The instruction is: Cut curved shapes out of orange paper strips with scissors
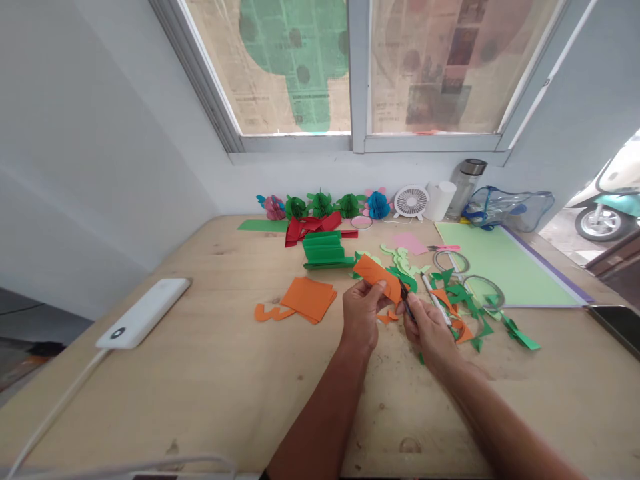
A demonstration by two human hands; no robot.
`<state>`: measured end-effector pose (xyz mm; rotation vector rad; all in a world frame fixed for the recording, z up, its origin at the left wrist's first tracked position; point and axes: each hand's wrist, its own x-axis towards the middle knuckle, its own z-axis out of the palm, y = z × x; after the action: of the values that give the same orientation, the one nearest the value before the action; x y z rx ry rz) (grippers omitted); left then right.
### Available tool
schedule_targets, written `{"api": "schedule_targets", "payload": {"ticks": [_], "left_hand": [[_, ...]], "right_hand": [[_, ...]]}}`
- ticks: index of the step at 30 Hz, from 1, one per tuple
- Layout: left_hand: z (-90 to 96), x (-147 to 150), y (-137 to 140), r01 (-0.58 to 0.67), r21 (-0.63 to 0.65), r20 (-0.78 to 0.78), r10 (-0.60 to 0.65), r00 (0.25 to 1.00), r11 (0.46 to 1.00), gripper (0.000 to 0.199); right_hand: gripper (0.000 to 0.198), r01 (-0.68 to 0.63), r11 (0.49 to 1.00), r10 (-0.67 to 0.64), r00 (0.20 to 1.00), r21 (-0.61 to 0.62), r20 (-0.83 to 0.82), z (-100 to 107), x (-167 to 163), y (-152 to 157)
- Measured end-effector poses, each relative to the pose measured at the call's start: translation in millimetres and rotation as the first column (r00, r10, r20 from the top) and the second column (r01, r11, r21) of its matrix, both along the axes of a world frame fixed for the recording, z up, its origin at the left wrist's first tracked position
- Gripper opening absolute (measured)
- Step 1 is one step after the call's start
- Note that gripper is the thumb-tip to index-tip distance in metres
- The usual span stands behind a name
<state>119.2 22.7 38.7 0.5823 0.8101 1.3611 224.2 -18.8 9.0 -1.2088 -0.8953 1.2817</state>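
My left hand (362, 313) pinches a piece of orange paper (376, 277) above the table. In my right hand (425, 327) is a pair of scissors (406, 300) with dark blades, which meet the paper's right edge; most of the handles are hidden by my fingers. To the left lies a stack of orange paper squares (309, 300), with a wavy orange strip (270, 313) beside it. Green and orange scraps (463, 297) are scattered by my right hand, around a white pen (436, 299). Behind the held paper stands folded green paper (327, 250).
Red folded paper (313, 227) and several paper figures (320, 203) line the back, near a small white fan (411, 201) and a bottle (465, 190). Tape rolls (485, 292) rest on light green sheets (520, 267). A white power strip (145, 313) sits left, a phone (617, 327) right.
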Motion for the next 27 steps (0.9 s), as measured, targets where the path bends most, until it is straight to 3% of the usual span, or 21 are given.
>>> {"api": "schedule_targets", "payload": {"ticks": [14, 27], "left_hand": [[4.1, 5.1, 2.2, 0.001, -0.056, -0.030, -0.002, 1.000, 0.998, 0.023], [-4.8, -2.4, 7.2, 0.070, -0.043, -0.007, -0.070, 0.998, 0.997, 0.024]], "right_hand": [[0.042, 0.029, 1.000, -0.029, 0.999, -0.004, 0.018, -3.7, 3.6, 4.7], [0.045, 0.010, 1.000, -0.010, 1.000, -0.019, 0.018, 0.5, 0.9, 3.6]]}}
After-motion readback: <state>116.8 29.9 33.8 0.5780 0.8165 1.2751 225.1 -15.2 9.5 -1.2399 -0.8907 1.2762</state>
